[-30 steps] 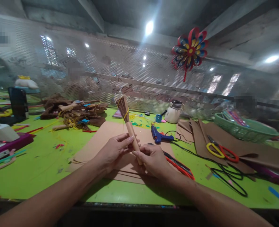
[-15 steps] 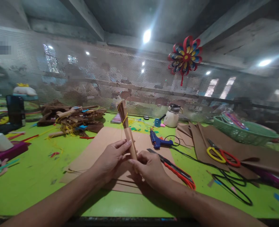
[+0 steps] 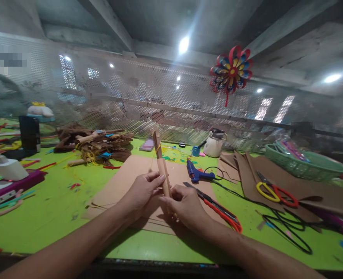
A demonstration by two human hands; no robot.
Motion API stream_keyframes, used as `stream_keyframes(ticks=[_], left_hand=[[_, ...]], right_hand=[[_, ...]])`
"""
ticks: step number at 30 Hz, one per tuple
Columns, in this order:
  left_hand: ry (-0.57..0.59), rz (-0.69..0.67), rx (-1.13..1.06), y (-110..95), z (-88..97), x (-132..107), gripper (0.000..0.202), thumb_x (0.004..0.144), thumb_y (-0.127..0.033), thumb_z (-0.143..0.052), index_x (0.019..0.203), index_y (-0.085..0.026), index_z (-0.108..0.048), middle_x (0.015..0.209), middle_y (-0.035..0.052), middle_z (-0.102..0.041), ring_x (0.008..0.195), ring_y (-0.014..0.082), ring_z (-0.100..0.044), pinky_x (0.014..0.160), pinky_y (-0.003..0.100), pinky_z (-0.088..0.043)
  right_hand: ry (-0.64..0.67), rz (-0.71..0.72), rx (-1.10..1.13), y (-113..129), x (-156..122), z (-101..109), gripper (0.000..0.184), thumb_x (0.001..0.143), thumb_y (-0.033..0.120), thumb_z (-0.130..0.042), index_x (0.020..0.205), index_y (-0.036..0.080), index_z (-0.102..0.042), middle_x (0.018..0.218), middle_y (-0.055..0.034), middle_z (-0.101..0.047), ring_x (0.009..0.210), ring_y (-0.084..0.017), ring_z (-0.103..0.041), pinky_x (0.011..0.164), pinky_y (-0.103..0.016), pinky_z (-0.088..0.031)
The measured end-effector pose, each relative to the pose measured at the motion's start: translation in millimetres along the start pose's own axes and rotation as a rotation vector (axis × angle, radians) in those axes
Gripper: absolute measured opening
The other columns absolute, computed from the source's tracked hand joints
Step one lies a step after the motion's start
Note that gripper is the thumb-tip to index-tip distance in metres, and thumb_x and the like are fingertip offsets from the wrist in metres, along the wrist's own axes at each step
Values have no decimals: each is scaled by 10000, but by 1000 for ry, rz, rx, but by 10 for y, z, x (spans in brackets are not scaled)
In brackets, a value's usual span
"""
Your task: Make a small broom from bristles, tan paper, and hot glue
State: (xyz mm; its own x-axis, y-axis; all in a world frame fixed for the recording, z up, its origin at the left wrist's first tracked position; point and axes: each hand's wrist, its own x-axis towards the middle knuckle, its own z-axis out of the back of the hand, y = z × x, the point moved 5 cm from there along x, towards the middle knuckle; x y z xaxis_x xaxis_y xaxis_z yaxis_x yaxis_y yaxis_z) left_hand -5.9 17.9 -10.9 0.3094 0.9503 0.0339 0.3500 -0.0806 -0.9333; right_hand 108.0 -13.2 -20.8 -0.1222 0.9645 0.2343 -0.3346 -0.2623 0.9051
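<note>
A narrow brown paper bundle (image 3: 162, 164) stands nearly upright, tilted a little to the left. Its darker upper part is tied with yellow string, and a lighter strip wraps the lower part. My left hand (image 3: 144, 190) pinches the bundle from the left, thumb towards me. Lower down, my right hand (image 3: 188, 204) grips its bottom end, partly hiding it. Under both hands lie flat brown paper sheets (image 3: 120, 174). Just right of my right hand, an orange utility knife (image 3: 222, 211) rests partly on the sheets with its blade out.
A blue glue gun (image 3: 196, 173) lies beyond the knife, its black cord running right. Scissors (image 3: 276, 193) rest on brown paper (image 3: 319, 186) near a green basket (image 3: 313, 164). At left are a pile of brown paper pieces (image 3: 101, 145) and a purple power strip (image 3: 28, 185).
The view has shifted slightly, moving the scene a little to the right. The bundle has turned slightly in my fingers; both hands keep hold of it.
</note>
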Motion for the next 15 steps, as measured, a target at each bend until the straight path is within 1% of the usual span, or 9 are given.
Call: stream_keyframes(ticks=[3, 5, 6, 7, 8, 9, 11, 13, 15], left_hand=[[-18, -30, 29, -14, 54, 26, 185, 701, -285, -734, 782, -126, -684, 735, 58, -692, 686, 166, -629, 713, 288, -491], [-28, -26, 43, -7, 107, 55, 189, 700, -281, -735, 791, -121, -691, 765, 69, -695, 708, 161, -625, 730, 277, -487], [-39, -20, 46, 0, 137, 70, 191, 695, -276, -738, 793, -118, -693, 766, 70, -694, 716, 161, -625, 731, 273, -486], [-47, -8, 47, 9, 163, 83, 191, 692, -271, -740, 791, -115, -692, 754, 70, -690, 718, 164, -625, 723, 273, -487], [-55, 10, 45, 21, 184, 92, 187, 690, -265, -739, 788, -113, -690, 732, 65, -683, 712, 166, -624, 707, 272, -488], [-64, 29, 41, 33, 200, 98, 179, 689, -258, -737, 780, -112, -686, 704, 57, -673, 694, 164, -621, 685, 269, -488], [-72, 65, 29, 51, 212, 100, 154, 692, -246, -728, 754, -114, -675, 658, 43, -651, 645, 149, -606, 639, 257, -482], [-74, 74, 17, 51, 208, 97, 134, 690, -231, -725, 715, -116, -662, 624, 32, -632, 603, 132, -588, 611, 242, -473], [-74, 64, 4, 43, 199, 93, 126, 674, -212, -730, 684, -113, -651, 606, 31, -624, 579, 122, -576, 595, 232, -466]], right_hand=[[-51, 214, -266, 116, 51, 171, 239, 773, 327, -631, 601, 164, -598, 549, 12, -582, 511, -105, -484, 485, -217, -360], [-142, 336, -426, 193, 149, 429, 297, 843, 366, -557, 642, 163, -639, 580, -10, -607, 546, -119, -507, 528, -230, -368], [-189, 360, -506, 210, 223, 590, 323, 871, 370, -516, 667, 158, -650, 614, -26, -626, 576, -130, -529, 558, -237, -381], [-250, 338, -588, 202, 310, 770, 356, 904, 361, -459, 698, 151, -659, 641, -40, -642, 598, -140, -546, 579, -243, -391], [-223, 301, -711, 165, 410, 907, 353, 921, 328, -422, 761, 145, -678, 706, -57, -672, 639, -151, -569, 602, -246, -398], [-159, 254, -852, 103, 510, 1016, 322, 920, 279, -407, 833, 146, -687, 811, -69, -695, 696, -159, -591, 632, -248, -404], [-60, 211, -939, -39, 657, 1182, 184, 827, 181, -519, 844, 146, -699, 906, -88, -704, 800, -187, -610, 678, -249, -400], [17, 176, -998, -207, 731, 1241, 124, 716, 117, -606, 790, 153, -699, 890, -90, -700, 840, -207, -605, 692, -246, -390], [48, 146, -1053, -357, 746, 1225, 108, 669, 119, -645, 765, 149, -684, 886, -102, -679, 864, -224, -589, 697, -255, -377]])
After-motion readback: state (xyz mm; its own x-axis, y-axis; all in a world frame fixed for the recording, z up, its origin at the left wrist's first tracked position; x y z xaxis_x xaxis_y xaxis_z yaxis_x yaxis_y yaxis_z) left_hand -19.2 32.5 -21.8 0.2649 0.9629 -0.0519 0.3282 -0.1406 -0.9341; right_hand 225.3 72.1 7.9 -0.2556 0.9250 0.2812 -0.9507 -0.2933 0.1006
